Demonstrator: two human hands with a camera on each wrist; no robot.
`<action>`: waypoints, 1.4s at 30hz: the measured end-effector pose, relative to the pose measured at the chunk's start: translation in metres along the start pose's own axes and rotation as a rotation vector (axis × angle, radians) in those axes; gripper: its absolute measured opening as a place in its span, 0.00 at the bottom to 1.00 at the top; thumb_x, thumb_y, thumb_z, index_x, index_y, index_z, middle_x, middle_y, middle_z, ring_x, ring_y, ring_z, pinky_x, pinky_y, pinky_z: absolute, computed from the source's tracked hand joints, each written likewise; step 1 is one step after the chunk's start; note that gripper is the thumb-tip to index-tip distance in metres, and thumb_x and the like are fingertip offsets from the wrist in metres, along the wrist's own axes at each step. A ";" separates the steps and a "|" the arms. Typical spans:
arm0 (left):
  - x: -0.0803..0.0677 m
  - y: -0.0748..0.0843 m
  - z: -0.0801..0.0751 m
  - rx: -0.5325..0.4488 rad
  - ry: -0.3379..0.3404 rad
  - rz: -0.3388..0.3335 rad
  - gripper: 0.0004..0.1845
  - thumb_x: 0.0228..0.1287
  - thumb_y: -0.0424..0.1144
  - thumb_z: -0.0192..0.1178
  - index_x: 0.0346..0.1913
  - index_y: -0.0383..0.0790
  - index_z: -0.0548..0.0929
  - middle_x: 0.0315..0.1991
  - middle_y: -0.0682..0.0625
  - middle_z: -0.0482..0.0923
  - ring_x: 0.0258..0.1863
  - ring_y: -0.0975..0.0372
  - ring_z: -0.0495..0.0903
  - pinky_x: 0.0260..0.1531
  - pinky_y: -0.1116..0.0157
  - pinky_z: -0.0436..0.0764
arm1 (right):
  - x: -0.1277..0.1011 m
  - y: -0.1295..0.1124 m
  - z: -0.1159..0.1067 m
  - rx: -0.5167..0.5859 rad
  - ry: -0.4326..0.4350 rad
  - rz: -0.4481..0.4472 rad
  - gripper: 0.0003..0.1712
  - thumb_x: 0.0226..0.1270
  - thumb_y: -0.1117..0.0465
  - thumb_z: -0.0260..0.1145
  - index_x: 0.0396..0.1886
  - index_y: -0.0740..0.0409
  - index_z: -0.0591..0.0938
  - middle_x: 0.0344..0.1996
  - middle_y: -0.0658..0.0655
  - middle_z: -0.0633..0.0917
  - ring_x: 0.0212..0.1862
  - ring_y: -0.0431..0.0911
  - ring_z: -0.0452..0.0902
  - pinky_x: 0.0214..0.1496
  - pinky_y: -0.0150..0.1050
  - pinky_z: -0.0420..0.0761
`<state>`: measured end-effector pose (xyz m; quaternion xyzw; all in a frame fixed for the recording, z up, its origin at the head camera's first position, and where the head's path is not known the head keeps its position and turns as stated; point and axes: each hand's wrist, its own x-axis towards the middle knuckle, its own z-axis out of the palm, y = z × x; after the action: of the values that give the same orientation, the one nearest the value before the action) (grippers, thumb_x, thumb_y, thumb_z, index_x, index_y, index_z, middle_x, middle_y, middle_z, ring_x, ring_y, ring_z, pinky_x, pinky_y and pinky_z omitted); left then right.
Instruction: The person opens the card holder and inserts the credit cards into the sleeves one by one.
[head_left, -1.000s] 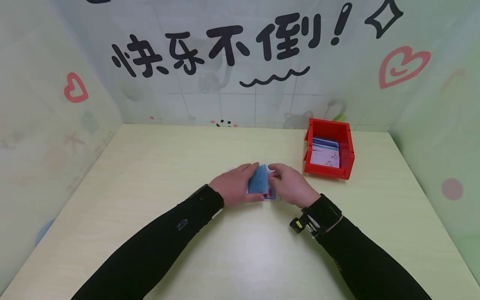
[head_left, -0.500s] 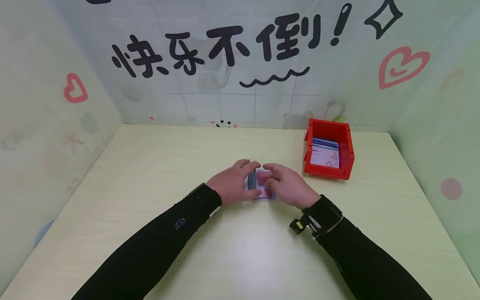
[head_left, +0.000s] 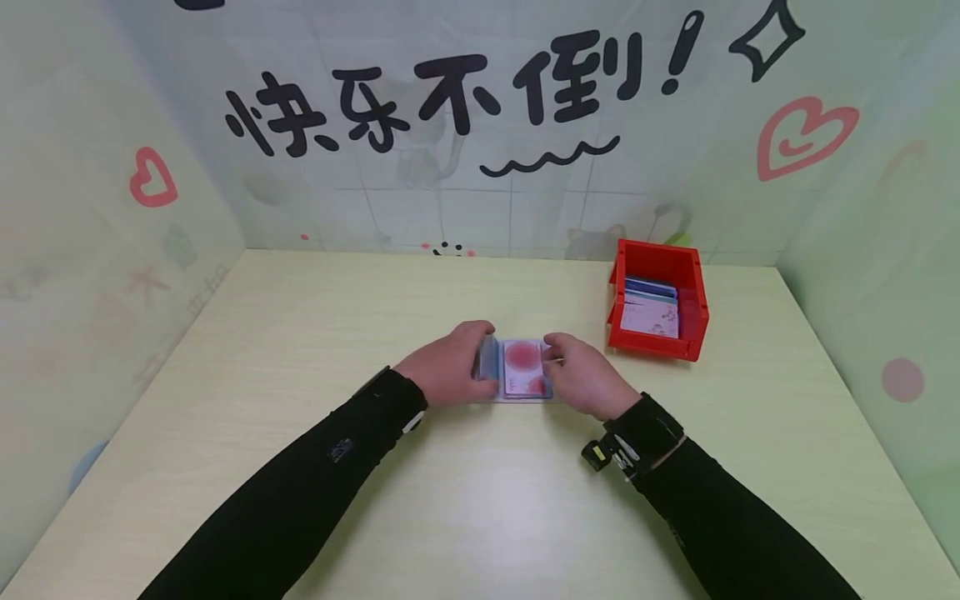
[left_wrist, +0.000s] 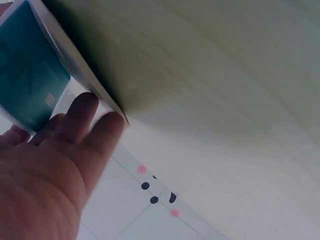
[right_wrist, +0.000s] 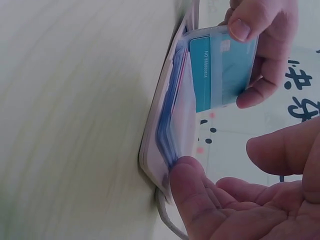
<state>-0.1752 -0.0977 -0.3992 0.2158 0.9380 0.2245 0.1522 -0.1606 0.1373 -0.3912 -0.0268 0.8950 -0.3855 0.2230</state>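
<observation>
A clear-sleeved card holder (head_left: 522, 372) lies open on the table, and its top page shows a pink and red card. My left hand (head_left: 486, 360) pinches a turned sleeve with a teal card (right_wrist: 222, 70) between thumb and fingers and holds it up at the left. The same teal card (left_wrist: 27, 85) shows in the left wrist view behind my fingers (left_wrist: 95, 127). My right hand (head_left: 553, 353) sits at the holder's right edge. Its thumb (right_wrist: 190, 187) presses on the stack of sleeves (right_wrist: 170, 115) while the index finger hovers clear of it.
A red bin (head_left: 692, 287) with several cards (head_left: 649, 315) stands to the right near the back wall. The pale wooden table (head_left: 480, 500) is boxed in by decorated walls at the back and both sides.
The blue-carded sleeve has been turned over to the left and uncovers the pink and red card. My left hand moved slightly left with it, and my right hand settled at the holder's right edge.
</observation>
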 end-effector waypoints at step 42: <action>-0.005 0.003 0.007 0.307 0.011 -0.089 0.46 0.59 0.61 0.74 0.75 0.40 0.73 0.70 0.40 0.72 0.62 0.48 0.74 0.65 0.52 0.79 | 0.008 0.010 -0.013 0.912 -0.157 0.153 0.32 0.85 0.64 0.49 0.83 0.66 0.55 0.77 0.65 0.67 0.74 0.57 0.66 0.82 0.47 0.65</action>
<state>-0.1677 -0.0953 -0.4025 0.1937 0.9707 0.0726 0.1220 -0.1715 0.1509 -0.3933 0.1110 0.6139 -0.7188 0.3068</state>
